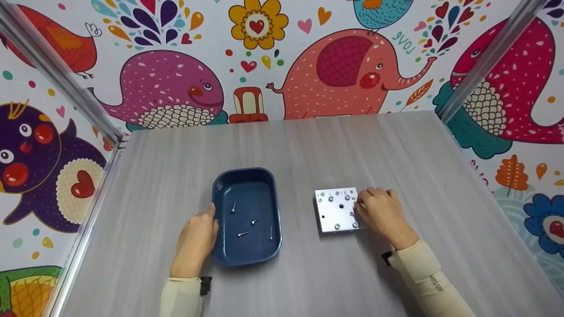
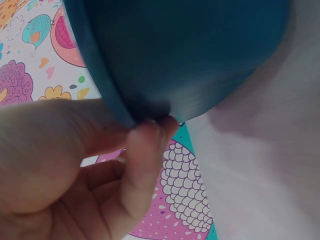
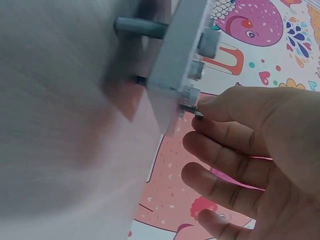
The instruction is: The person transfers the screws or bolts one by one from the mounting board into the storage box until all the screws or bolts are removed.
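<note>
The only readable word is "LOVE", printed mirrored on the wall (image 1: 308, 17) beside the elephant (image 1: 348, 72), well beyond both hands.

Even, bright light falls from overhead, and the desk (image 1: 308, 145) shows only short, soft shadows. The head view is sharp, with lines bowing slightly at the edges. Both wrist views are soft and smeared, the near surfaces out of focus. No harsh glare.

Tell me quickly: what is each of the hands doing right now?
Left hand: grips the rim of the blue tray.
Right hand: pinches a screw in the metal plate.
</note>
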`<state>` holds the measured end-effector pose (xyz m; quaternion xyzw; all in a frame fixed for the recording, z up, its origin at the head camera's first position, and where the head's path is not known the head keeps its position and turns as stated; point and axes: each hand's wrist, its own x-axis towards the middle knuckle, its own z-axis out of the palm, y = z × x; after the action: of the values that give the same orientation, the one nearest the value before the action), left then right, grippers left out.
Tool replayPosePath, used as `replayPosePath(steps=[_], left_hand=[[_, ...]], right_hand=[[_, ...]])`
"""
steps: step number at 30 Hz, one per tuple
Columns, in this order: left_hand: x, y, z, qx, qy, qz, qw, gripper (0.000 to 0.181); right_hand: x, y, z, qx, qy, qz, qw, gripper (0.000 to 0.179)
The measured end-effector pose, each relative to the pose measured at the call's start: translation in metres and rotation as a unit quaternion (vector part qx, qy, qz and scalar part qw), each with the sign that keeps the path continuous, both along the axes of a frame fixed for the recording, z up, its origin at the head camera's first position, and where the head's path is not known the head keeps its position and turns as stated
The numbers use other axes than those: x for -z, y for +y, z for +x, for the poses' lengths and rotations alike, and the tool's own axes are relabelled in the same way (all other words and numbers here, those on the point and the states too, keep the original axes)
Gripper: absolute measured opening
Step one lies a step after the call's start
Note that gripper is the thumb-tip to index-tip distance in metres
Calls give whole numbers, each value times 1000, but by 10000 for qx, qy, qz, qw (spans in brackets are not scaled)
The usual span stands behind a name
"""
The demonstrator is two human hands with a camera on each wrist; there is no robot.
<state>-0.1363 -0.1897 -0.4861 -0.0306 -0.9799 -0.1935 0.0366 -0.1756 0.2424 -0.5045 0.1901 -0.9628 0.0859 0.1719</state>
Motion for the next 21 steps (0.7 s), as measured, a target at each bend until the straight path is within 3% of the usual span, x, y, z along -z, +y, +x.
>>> replayPosePath(steps=[13, 21], left_hand=[[0, -1, 0, -15, -48, 30, 10000, 44], [1, 0, 0, 28, 104, 52, 9999, 43]], right_hand=[[-15, 1, 2, -57, 98, -33, 9999, 13], [-23, -8, 0, -151, 312, 2, 9994, 12]])
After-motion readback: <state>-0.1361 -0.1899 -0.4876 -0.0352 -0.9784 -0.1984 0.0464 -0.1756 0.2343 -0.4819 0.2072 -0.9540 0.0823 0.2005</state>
